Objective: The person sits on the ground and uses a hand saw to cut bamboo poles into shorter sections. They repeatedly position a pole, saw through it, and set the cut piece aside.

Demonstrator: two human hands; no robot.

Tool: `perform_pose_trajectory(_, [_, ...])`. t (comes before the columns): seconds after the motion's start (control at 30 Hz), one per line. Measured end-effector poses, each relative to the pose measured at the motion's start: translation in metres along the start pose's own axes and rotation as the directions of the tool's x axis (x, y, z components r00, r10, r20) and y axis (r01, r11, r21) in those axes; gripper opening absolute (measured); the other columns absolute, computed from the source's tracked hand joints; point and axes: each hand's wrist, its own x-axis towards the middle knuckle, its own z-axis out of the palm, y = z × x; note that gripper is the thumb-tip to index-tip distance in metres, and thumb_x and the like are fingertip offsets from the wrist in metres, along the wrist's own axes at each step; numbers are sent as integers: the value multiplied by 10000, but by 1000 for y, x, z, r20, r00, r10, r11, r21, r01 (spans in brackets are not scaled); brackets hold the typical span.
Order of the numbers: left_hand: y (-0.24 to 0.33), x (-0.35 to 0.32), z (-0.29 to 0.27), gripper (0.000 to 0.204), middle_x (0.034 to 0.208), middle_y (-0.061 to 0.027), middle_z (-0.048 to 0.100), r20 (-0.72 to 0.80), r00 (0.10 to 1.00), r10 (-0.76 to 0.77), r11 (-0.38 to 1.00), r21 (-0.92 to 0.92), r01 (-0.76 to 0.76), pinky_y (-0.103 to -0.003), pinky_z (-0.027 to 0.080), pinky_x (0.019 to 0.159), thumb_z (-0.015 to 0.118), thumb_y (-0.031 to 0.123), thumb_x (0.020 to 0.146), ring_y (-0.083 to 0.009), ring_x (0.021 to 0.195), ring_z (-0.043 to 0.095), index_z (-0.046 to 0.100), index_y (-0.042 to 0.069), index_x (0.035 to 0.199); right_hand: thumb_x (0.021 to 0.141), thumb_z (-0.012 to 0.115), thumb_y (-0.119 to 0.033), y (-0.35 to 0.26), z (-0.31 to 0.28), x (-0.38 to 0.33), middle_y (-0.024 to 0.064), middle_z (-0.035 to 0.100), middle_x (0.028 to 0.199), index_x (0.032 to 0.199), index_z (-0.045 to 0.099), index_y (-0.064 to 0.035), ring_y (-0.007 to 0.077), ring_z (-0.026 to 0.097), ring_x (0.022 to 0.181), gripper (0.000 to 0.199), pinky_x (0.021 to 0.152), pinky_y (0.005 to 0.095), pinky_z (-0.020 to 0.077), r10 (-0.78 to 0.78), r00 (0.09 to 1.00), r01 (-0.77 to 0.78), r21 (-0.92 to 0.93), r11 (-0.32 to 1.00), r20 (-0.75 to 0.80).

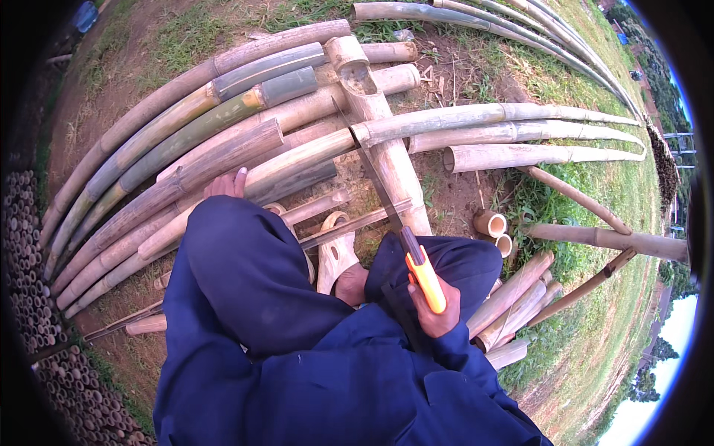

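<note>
My right hand is closed around the yellow-orange handle of a handsaw. Its long blade runs up and to the left, crossing a pale bamboo pole where the pole lies over a notched log. The far end of the blade shows beyond the pole. How deep the teeth sit in the bamboo is hard to see. Farther left, my left hand is pressed onto the same pole, with its fingers curled over it and partly hidden behind my raised knee. A thin split strip passes under the saw.
Several more bamboo poles lie side by side at the left; others reach right. Short cut pieces are piled by my right knee, near two bamboo rings. A propped bamboo frame stands right. Stacked tubes line the left edge.
</note>
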Motion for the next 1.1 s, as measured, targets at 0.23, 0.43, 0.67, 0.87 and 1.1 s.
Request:
perform_pose_trajectory(0.23, [24,12,-29,522,1021,-203,708,119,976,-182,952,-226,206,-525,478,916,475,491,1043,-377,1052,634,747,56,1140,901,727,-60,23,31,40,187,702,805,1090,692,36,218,691,678,215,665,325,532,22,998,-17,88,996,-58])
perform_pose_trajectory(0.43, [8,8,-13,504,1179,-173,679,2,1000,-3,996,-86,4,-514,471,942,555,447,1000,-376,1075,624,627,84,1342,910,730,-73,16,38,51,178,659,754,1046,680,30,208,627,616,178,625,335,508,32,999,-33,70,997,14])
perform_pose_trajectory(0.67, [18,-3,-24,580,1142,-136,662,-90,980,178,983,58,-174,-531,467,921,606,421,982,-358,1059,608,502,103,1455,898,728,-34,10,17,-4,156,740,863,1095,708,24,219,742,789,206,733,323,556,45,998,-43,63,997,-44])
perform_pose_trajectory(0.87, [32,15,-37,452,1141,-145,674,97,991,-88,985,-139,101,-521,482,905,527,442,1035,-343,1012,632,636,77,1279,938,720,-38,30,58,87,14,674,814,1099,695,50,78,583,705,185,641,253,483,-95,995,97,67,993,-40])
perform_pose_trajectory(1.1, [-10,5,15,376,1106,-139,662,-26,998,54,998,17,-54,-489,501,876,570,241,973,-335,1017,629,595,103,1322,893,721,-31,7,12,-8,160,762,929,1140,708,37,240,767,842,257,779,326,575,7,999,-6,24,1000,-31])
